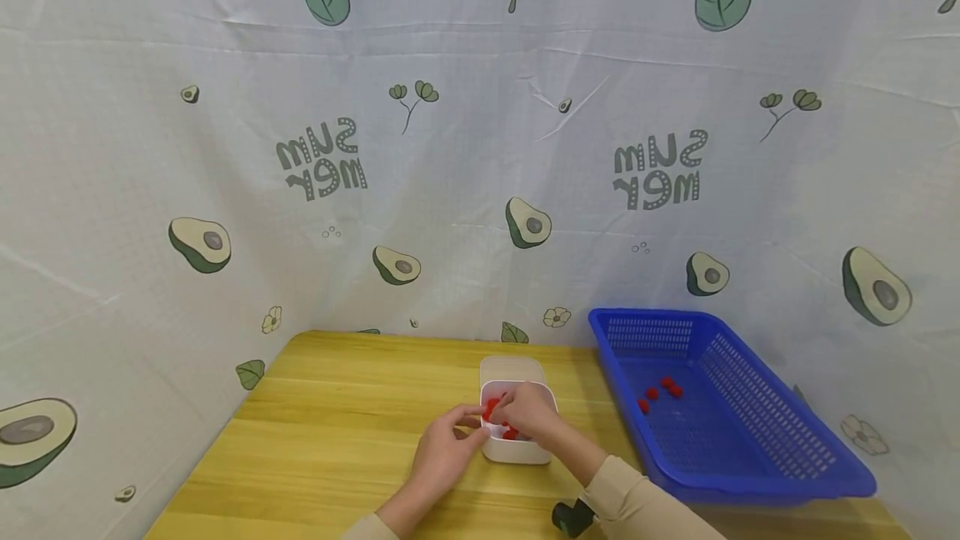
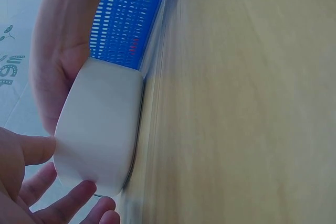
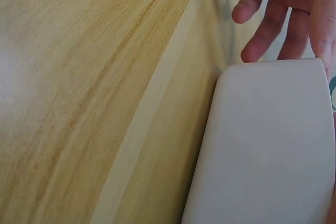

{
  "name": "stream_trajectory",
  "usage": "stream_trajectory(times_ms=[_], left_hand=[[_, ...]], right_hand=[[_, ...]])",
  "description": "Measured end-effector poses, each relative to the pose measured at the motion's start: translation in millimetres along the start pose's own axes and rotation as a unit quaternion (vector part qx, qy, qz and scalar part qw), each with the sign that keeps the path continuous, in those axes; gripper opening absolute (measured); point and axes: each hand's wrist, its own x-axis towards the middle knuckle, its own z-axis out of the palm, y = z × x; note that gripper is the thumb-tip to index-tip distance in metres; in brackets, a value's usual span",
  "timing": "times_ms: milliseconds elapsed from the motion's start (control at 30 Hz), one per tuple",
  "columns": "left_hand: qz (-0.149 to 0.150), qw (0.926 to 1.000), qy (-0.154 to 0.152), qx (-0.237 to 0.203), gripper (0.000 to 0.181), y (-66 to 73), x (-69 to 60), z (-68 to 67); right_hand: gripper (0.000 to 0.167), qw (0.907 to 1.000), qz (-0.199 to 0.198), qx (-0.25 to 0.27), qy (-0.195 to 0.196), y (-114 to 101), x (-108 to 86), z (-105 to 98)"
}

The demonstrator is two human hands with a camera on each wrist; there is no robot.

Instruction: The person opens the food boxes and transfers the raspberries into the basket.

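Note:
A small white box [image 1: 517,452] stands on the table, its lid [image 1: 513,369] swung up at the back. Several small red pieces [image 1: 510,433] lie inside. My left hand [image 1: 444,450] is at the box's left side; in the left wrist view its thumb and loosely extended fingers rest against the box's end. From the right, my right hand [image 1: 529,412] reaches over the rim, fingers pointing down into the box among the red pieces. Whether those fingertips pinch a piece cannot be made out. In the right wrist view the box wall hides them.
A blue plastic basket [image 1: 750,483] stands to the right, with several red pieces [image 1: 652,393] on its floor. Behind the wooden table [image 1: 337,415] hangs a white curtain [image 1: 465,165] printed with avocados. A black device [image 1: 572,518] sits by my right sleeve.

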Motion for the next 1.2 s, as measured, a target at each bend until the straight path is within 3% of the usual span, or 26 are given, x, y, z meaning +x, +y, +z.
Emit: stream_trajectory(times_ms=[400, 567, 733, 867, 1033, 1200], left_hand=[[-0.003, 1.0, 0.0, 0.001, 0.033, -0.9, 0.9, -0.8], [-0.007, 1.0, -0.003, -0.001, 0.033, -0.7, 0.4, -0.1], [-0.008, 1.0, -0.002, -0.002, 0.034, -0.3, 1.1, 0.7], [-0.012, 0.9999, -0.002, -0.004, 0.034, -0.6, 1.0, 1.1], [-0.014, 0.9999, 0.001, -0.006, 0.033, -0.3, 1.0, 1.5], [-0.01, 0.9999, 0.003, -0.005, 0.031, 0.2, 1.3, 2.0]], right_hand=[[0.011, 0.9999, -0.006, 0.01, -0.007, 1.6, 2.4, 2.3], [0.013, 0.9995, -0.031, -0.002, -0.009, 5.4, 3.8, -0.9], [0.022, 0.9974, -0.044, -0.038, -0.042, 3.4, 3.2, -7.6], [0.02, 0.9934, -0.05, -0.073, -0.074, -1.0, 1.6, -14.5], [0.02, 0.9865, -0.064, -0.127, -0.082, -8.5, -0.7, -23.4], [0.022, 0.9753, -0.05, -0.194, -0.093, -16.4, -5.6, -29.5]])
